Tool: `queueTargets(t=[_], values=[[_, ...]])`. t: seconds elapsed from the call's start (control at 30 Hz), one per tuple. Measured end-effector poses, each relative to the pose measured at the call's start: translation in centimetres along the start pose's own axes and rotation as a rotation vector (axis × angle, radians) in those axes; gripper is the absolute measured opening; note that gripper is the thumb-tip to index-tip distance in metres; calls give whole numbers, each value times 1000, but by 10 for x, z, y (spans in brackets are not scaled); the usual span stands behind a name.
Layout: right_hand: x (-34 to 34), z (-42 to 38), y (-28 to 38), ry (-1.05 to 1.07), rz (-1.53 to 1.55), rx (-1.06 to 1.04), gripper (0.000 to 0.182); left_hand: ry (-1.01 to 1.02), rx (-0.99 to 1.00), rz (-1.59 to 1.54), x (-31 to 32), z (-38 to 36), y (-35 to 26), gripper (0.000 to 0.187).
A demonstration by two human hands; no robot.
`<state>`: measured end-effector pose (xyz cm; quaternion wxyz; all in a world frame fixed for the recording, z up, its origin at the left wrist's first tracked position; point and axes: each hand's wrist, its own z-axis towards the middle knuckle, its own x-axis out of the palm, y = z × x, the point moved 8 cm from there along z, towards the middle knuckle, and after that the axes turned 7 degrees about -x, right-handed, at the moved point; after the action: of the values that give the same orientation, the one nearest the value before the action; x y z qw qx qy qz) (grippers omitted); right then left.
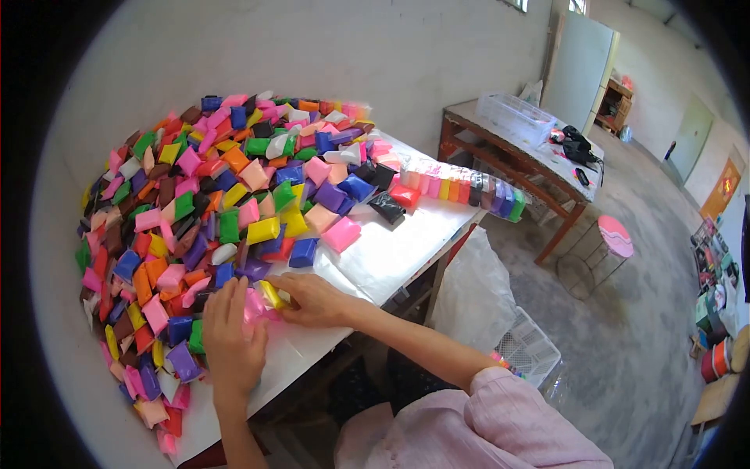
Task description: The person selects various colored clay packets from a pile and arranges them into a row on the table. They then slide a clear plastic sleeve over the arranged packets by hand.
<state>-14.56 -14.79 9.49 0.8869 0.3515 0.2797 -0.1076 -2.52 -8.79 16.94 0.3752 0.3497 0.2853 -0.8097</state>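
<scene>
A big heap of small colourful packets, wrapped in shiny film, covers the left side of the white table. My left hand is at the heap's near edge, fingers stretched out and thumb apart, beside pink packets. Just right of it, my right hand has its fingertips closed on a yellow packet. The pink packets lie between both hands, partly hidden by them. A row of packets in mixed colours lies along the table's far right end, in clear film.
Behind stands a wooden table with a clear plastic bin and black items. A white basket and a plastic bag are below the table edge at right. A pink-topped stool stands on the floor.
</scene>
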Motion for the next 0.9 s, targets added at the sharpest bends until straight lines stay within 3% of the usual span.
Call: queueTargets(t=[0.13,0.3,0.6,0.7,0.9], values=[[7,1,-9,15,-43,-48,59,-81,142,-125,3,-24,-33,48],[10,-4,-19,31,-12,-100,65,-109,178,-256,25,-34,-55,41],[2,-16,-23,1,88,-172,71,-267,120,-320,38,-33,-49,41],[-7,-19,-18,65,133,51,72,-236,71,-347,44,-39,-46,39],[-23,-27,-5,13,112,71,68,-186,84,-380,56,-40,-39,43]])
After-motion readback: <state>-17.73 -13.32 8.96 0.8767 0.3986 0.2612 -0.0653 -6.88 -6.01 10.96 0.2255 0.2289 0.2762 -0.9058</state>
